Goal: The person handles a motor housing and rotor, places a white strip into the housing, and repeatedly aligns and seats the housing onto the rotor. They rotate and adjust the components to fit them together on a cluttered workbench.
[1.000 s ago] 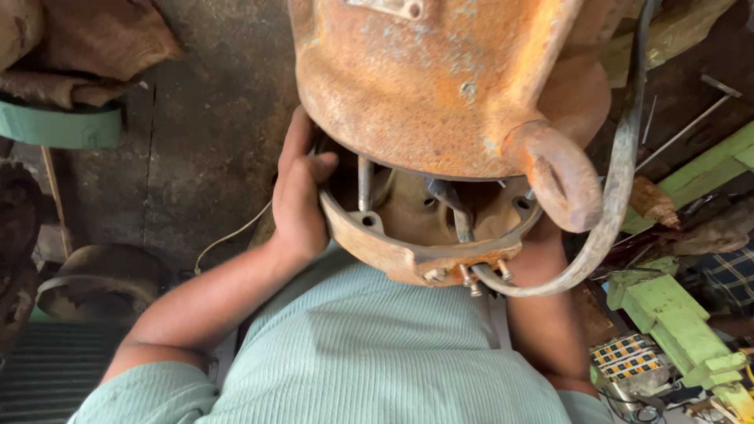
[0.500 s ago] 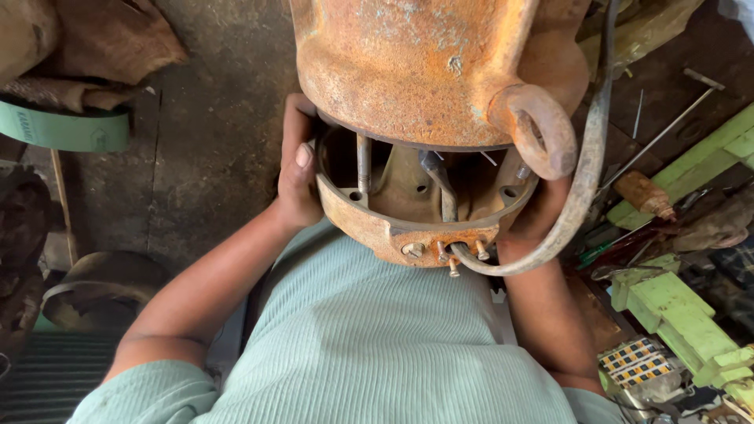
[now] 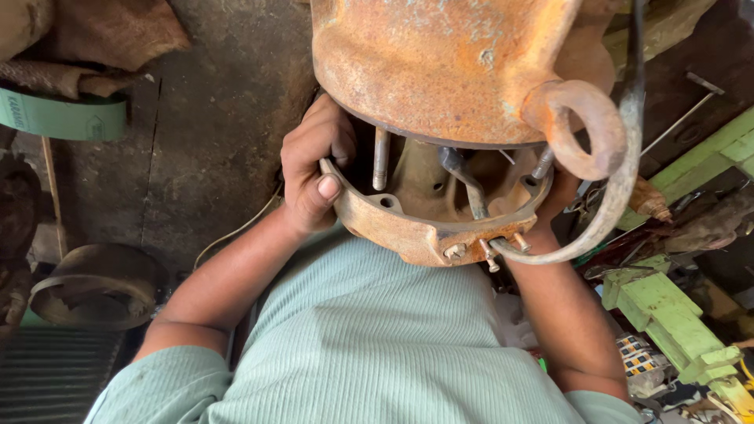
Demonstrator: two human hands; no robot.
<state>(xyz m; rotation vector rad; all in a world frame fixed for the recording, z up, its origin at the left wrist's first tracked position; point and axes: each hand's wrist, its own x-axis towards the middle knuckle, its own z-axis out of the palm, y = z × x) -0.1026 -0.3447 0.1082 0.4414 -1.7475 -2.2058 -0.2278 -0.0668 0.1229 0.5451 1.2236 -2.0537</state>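
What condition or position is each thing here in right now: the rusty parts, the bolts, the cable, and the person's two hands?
Rusty housing: raised off the lower cover, gap open.
Lower cover: rusty, hanging below, gripped at its rim.
Long bolts: exposed across the gap.
Cable: curved, entering the cover.
Left hand: gripping the cover's rim.
Right hand: mostly hidden behind the cover.

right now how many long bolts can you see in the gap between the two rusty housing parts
2: one long bolt stands beside the left hand; another bolt sits on the right by the lifting ring. Others may be hidden behind the upper housing.
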